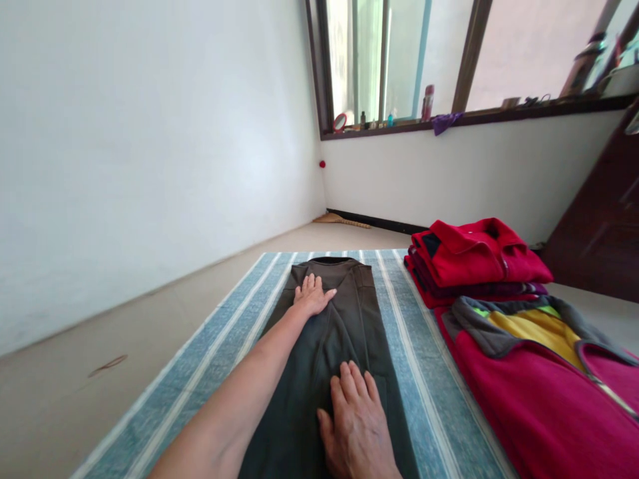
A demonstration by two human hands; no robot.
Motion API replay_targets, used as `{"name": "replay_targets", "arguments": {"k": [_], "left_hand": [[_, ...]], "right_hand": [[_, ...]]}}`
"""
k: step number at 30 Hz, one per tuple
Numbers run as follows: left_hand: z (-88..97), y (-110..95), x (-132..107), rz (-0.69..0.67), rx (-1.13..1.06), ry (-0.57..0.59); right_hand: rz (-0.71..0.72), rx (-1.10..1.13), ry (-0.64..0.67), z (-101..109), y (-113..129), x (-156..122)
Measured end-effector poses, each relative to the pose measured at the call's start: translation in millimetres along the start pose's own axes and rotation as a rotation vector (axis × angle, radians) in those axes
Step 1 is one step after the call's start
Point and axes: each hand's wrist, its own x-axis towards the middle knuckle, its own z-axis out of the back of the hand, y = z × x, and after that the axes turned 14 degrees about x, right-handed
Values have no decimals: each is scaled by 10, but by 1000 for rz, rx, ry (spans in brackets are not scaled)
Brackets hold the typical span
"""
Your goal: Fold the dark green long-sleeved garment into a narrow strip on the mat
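Note:
Dark grey-green trousers (369, 332) lie lengthwise on a blue-and-white striped cloth (394, 313), the waistband at the far end. My left hand (313, 297) rests flat on them just below the waistband, fingers spread and thumb out to the right. Closer to me, my right hand (355, 419) lies palm down on the same fabric, its fingers stretched forward. Creases run through the fabric between the two hands. The near end of the trousers passes out of the frame, partly hidden by my left forearm.
To the right stands a stack of folded red clothes (479, 256). Nearer lies a magenta jacket (529, 392) with a grey collar and yellow lining. Bottles and a small mirror (340, 122) line the windowsill, where a purple cloth (446, 122) hangs. A white wall (150, 146) rises on the left.

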Motion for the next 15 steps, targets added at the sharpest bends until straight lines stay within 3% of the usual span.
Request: {"name": "replay_targets", "arguments": {"k": [6,15], "left_hand": [[-121,-29,163,57,0,-27],[-95,-29,416,95,-17,-36]], "right_hand": [[0,-20,2,-22,-6,1],[-11,-27,18,10,3,25]]}}
